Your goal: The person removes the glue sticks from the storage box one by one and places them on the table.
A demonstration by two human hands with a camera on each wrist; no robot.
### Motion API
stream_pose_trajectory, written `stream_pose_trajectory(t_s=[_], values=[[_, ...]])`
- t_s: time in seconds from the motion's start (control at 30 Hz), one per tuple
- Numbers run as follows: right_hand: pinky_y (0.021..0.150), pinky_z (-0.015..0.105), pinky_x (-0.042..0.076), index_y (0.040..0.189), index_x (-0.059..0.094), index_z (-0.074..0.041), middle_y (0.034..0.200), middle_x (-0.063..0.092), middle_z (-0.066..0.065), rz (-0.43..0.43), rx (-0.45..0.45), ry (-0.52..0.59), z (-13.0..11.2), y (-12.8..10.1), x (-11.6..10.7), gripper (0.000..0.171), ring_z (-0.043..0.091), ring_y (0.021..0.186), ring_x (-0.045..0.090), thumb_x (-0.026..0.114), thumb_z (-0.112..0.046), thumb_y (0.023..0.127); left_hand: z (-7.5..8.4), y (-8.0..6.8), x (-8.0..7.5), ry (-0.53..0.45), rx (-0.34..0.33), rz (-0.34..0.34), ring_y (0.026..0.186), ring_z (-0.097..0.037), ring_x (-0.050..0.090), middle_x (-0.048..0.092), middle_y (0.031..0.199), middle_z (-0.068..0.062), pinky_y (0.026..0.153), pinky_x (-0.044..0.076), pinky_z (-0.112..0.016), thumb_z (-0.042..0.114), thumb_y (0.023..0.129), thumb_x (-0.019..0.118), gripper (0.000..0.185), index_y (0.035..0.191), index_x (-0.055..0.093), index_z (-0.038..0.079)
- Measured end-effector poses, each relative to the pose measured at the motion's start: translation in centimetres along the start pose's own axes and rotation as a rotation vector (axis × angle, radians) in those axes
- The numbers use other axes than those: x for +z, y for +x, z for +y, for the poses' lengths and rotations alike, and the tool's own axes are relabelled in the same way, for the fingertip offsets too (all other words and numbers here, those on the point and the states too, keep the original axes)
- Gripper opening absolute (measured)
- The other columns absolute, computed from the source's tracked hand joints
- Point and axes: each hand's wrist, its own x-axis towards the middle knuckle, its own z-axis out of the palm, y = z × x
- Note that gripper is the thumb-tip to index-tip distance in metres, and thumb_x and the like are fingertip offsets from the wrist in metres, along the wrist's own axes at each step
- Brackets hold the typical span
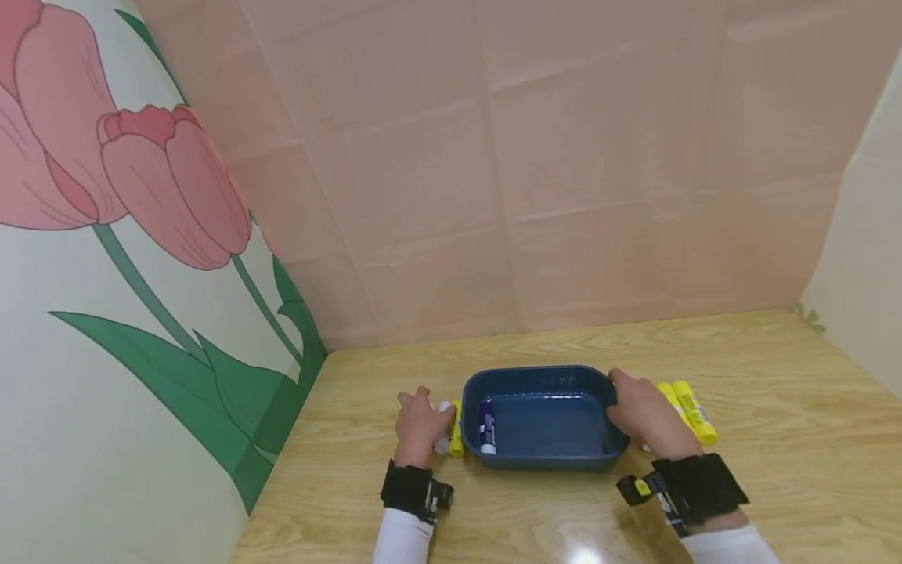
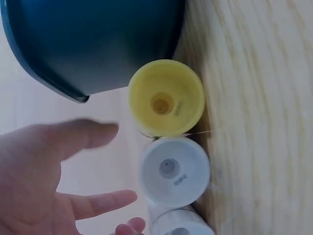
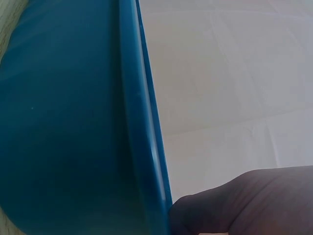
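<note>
- Head view: your right hand (image 1: 643,415) grips the right rim of the dark blue rounded plastic tub (image 1: 543,381), which sits on the pale wooden table (image 1: 775,407) at the middle, near you.
- Head view: a blue-and-white glue stick (image 1: 486,427) lies inside the tub along its left wall.
- Head view: your left hand (image 1: 419,423) rests on the table just left of the tub, fingers relaxed and clasping nothing, right beside a yellow glue stick (image 1: 456,429) and a white glue stick (image 1: 443,427) that lie between the hand and the tub.
- Head view: two more yellow glue sticks (image 1: 694,411) lie side by side on the table just right of your right hand.
- Head view: a pink papered backdrop (image 1: 535,157) stands at the far edge, and a panel painted with pink tulips (image 1: 127,235) closes off the left side.
- Left wrist view: you see the yellow glue stick (image 2: 165,98) end-on, touching the tub's outer wall (image 2: 93,44), with the white glue stick (image 2: 173,171) touching it on the other side and another white end partly visible below. Your left hand (image 2: 44,181) hangs open beside them, fingers spread and not plainly touching either stick.
- Right wrist view: the tub's rim (image 3: 142,122) fills the left of the picture, and part of your right hand (image 3: 244,203) presses against that rim at the bottom edge.
</note>
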Motion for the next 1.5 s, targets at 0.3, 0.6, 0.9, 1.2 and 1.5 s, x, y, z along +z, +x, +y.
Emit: stream_pose_trajectory(t_s=[0.3, 0.6, 0.9, 1.2, 1.5], values=[[0.047, 0.029, 0.051, 0.146, 0.028, 0.013, 0.123, 0.047, 0.044, 0.005, -0.013, 0.001, 0.0, -0.1, -0.1, 0.063, 0.026, 0.066, 0.061, 0.056, -0.001, 0.091, 1.6, -0.2, -0.8, 0.022, 0.127, 0.063, 0.093, -0.026, 0.061, 0.06, 0.112, -0.015, 0.077, 0.053, -0.045, 0.033, 0.095, 0.064, 0.044, 0.128, 0.06, 0.005], [0.048, 0.029, 0.051, 0.147, 0.026, 0.013, 0.124, 0.046, 0.045, -0.002, -0.004, 0.003, 0.1, -0.2, -0.1, 0.065, 0.025, 0.065, 0.061, 0.056, -0.001, 0.091, 5.2, -2.8, -0.3, 0.075, 0.278, 0.049, 0.084, -0.021, 0.063, 0.063, 0.1, -0.009, 0.068, 0.053, -0.038, 0.03, 0.091, 0.071, 0.035, 0.117, 0.068, 0.006], [0.048, 0.029, 0.051, 0.146, 0.028, 0.014, 0.124, 0.047, 0.045, 0.007, -0.005, 0.001, 0.0, -0.3, -0.1, 0.063, 0.027, 0.069, 0.061, 0.056, 0.0, 0.091, 7.2, -4.6, 2.5, 0.202, 0.376, 0.019, 0.084, -0.023, 0.065, 0.064, 0.105, -0.013, 0.066, 0.054, -0.038, 0.026, 0.093, 0.069, 0.032, 0.115, 0.069, 0.003], [0.047, 0.029, 0.051, 0.146, 0.029, 0.014, 0.124, 0.047, 0.045, 0.024, -0.023, -0.024, -0.3, -0.3, -0.1, 0.063, 0.026, 0.067, 0.061, 0.056, -0.001, 0.091, 8.0, -4.9, 4.0, 0.317, 0.328, 0.06, 0.066, -0.022, 0.06, 0.059, 0.096, -0.015, 0.055, 0.052, -0.037, 0.018, 0.094, 0.067, 0.021, 0.101, 0.067, -0.001], [0.047, 0.029, 0.05, 0.146, 0.029, 0.014, 0.123, 0.047, 0.045, 0.023, -0.021, -0.019, -0.3, -0.5, 0.0, 0.062, 0.025, 0.064, 0.061, 0.056, -0.001, 0.091, 8.1, -4.5, 6.0, 0.492, 0.264, 0.062, 0.058, -0.019, 0.061, 0.058, 0.1, -0.015, 0.049, 0.052, -0.034, 0.015, 0.087, 0.073, 0.02, 0.098, 0.069, -0.001]])
